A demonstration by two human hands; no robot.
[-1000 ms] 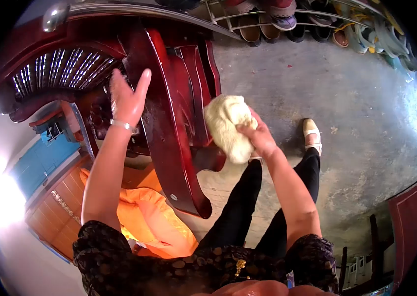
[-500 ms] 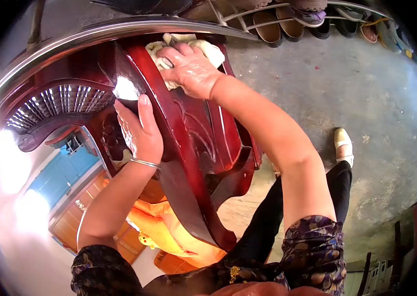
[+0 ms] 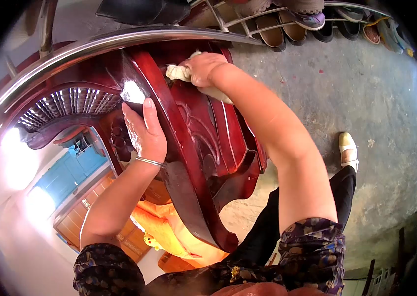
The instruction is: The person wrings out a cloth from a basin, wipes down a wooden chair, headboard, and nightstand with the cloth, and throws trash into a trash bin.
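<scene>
Your right grip [image 3: 205, 69] is closed around a pale cloth [image 3: 178, 73], which bunches out just to the left of your knuckles, with another fold showing below them. The cloth lies against the dark red wooden panel [image 3: 198, 126], whose carved curves run below that grip. Your left grip [image 3: 145, 132] is released, holding nothing, its palm turned inward with the thumb raised apart from the fingers. Just to its right, and apparently touching the thumb side, is the wooden armrest [image 3: 181, 133], which slants down past it; how firmly the hand bears on the wood you cannot tell from here. A silvery bracelet [image 3: 150, 162] circles the wrist just below the left grip, and a slatted wooden section [image 3: 65, 104] spreads up and to its left. Beneath it is orange fabric [image 3: 179, 232]. Above both grips curves a metal rail [image 3: 120, 38], while shoes [image 3: 273, 33] sit up and to the right of your right grip.
</scene>
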